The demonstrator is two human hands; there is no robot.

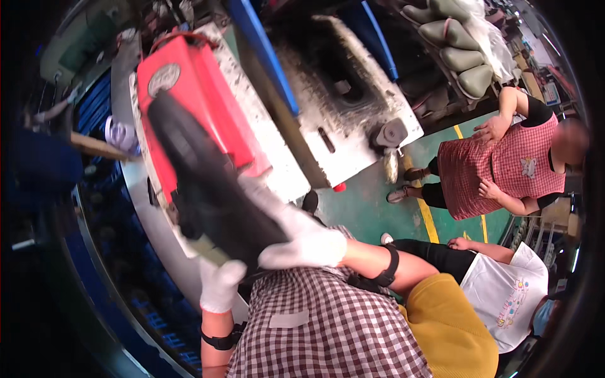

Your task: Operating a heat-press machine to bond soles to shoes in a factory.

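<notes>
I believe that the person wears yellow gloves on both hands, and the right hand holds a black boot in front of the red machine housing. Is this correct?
Not quite: the gloves are white, not yellow, as the head view shows. The rest stands: the right hand holds a black boot in front of the red machine housing.

Blurred black boot (205, 170) held by white-gloved right hand (307, 243), left hand (220, 285) at its near end, red machine cover (211, 88) beyond, co-workers (504, 167) right.
</notes>
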